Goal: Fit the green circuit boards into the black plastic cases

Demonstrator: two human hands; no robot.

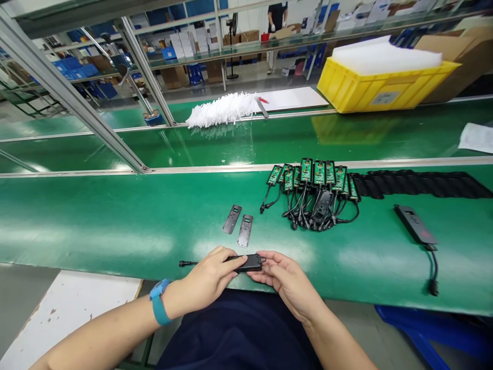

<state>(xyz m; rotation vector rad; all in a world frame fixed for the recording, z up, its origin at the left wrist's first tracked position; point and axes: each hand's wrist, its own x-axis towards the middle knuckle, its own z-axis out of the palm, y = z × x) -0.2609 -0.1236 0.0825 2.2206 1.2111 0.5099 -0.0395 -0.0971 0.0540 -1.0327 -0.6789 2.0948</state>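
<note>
A black plastic controller case [252, 263] lies low at the table's front edge, its cable with a plug [188, 263] sticking out to the left. My left hand [213, 270] grips the case from the left, fingers across its top. At the right end my right hand [279, 272] pinches the case near a small loop, fingertips closed on it. Just beyond them rest two dark cover plates [245, 230] with small windows. Farther right is a pile of opened controllers with green circuit boards [319, 173] and black cables. A closed controller [416, 224] with its cable lies at the right.
Black case parts [427, 184] form a long row at right. Behind the metal rail are white ties [225, 109], a white board [292, 98] and a yellow crate [385, 85] with white foam. A slanted metal post [84, 97] stands left. Another person [276, 20] stands far back.
</note>
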